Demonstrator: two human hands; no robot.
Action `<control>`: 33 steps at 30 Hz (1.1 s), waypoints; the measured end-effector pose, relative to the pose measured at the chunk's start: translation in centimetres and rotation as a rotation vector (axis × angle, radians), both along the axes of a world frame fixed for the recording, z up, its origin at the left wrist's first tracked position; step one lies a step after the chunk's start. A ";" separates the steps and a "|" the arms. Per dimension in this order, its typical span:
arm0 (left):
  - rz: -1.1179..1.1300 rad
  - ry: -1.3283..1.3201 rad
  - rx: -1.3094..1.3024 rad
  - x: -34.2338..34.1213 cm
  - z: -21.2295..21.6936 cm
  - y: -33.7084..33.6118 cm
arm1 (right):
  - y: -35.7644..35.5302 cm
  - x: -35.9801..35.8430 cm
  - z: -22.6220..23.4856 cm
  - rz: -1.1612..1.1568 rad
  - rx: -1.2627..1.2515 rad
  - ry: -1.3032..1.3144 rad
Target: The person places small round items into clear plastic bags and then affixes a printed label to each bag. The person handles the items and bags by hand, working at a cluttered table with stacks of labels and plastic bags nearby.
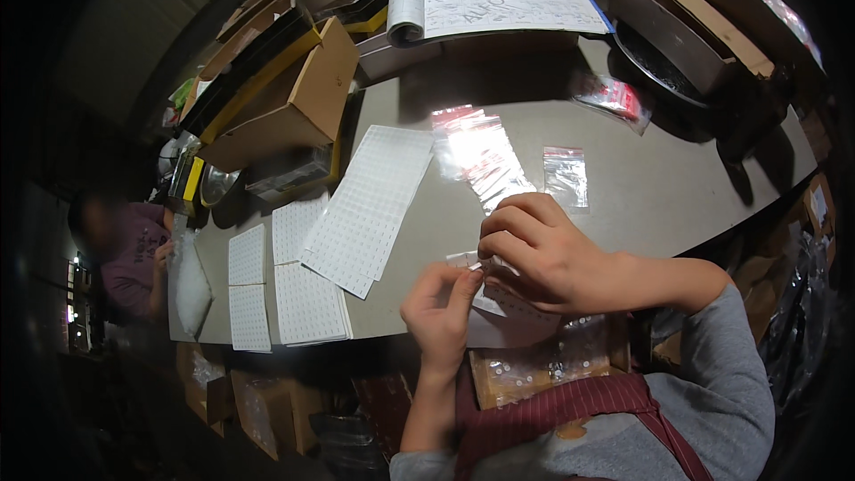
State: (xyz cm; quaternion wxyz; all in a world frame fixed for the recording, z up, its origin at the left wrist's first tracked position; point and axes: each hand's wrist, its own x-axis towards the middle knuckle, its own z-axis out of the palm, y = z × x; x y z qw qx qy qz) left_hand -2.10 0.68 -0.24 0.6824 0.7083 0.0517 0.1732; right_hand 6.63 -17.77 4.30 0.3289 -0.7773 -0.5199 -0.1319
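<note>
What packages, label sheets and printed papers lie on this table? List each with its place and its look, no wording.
Label sheets: table centre-left, white rectangles gridded with small stickers, several overlapping.
Small zip bag: right of centre, clear, red strip on top.
Pile of zip bags: centre, clear, shiny.
Open notebook: far edge, white pages, handwritten.
Cardboard box: far left, brown, open.
Sticker strip: between left hand and right hand, white.

Person wears a grey long-sleeved top; the right sleeve is pushed up to about mid-forearm, the left sleeve ends near the elbow at the lower edge of the view. Over the top sits a dark red apron with fine pinstripes and a strap running across the chest. Left hand and right hand are bare: no gloves, rings or watch visible.
</note>
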 end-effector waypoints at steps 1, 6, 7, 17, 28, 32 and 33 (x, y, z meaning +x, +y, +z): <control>-0.010 -0.002 -0.012 -0.1 0.0 0.1 | 0.1 0.0 -0.1 0.002 -0.006 0.027; -0.016 -0.048 -0.115 -0.2 -0.3 0.3 | 0.0 1.2 -1.7 0.085 0.001 0.201; -0.008 -0.030 -0.109 -0.1 -0.4 0.3 | 0.0 1.4 -2.0 0.097 0.010 0.217; 0.121 -0.104 -0.216 0.2 -1.4 0.0 | -3.5 2.2 -0.8 0.054 -0.084 0.282; -0.013 -0.055 -0.268 0.7 -0.4 0.3 | -4.8 -0.4 -1.6 -0.195 -0.023 0.109; -0.140 0.048 -0.289 0.6 1.4 0.3 | -4.8 -0.4 -1.8 -0.159 -0.016 0.107; -0.112 0.056 -0.278 0.6 1.1 0.3 | -4.8 -0.3 -1.9 -0.157 -0.008 0.115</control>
